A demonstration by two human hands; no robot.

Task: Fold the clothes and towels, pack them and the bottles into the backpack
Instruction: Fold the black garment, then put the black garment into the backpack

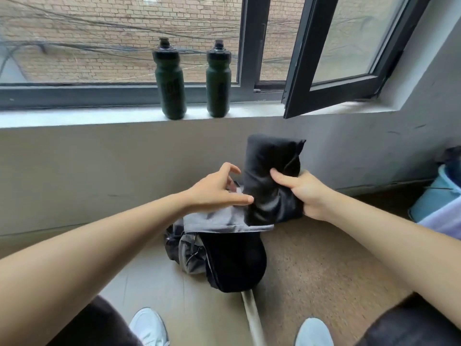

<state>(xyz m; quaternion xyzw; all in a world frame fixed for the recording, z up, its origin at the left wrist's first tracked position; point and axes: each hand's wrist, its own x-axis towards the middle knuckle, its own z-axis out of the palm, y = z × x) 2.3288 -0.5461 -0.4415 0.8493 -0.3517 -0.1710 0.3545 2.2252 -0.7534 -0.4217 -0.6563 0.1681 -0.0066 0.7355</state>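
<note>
Below a window, from the head view, a backpack (224, 260) sits on the floor with grey cloth (224, 221) lying across its top. Just above it the right hand (306, 193) holds a folded black garment (269, 176), its grip wrapped round the bundle's lower half. The left hand (214, 191) has its grip wide, fingers spread, one fingertip at the bundle's edge. The garment looks soft, light and apt to unfold, so it is best squeezed round its middle. On the windowsill (74, 116) stand the left bottle (170, 81) and right bottle (218, 81), dark green, upright, well apart from the backpack.
</note>
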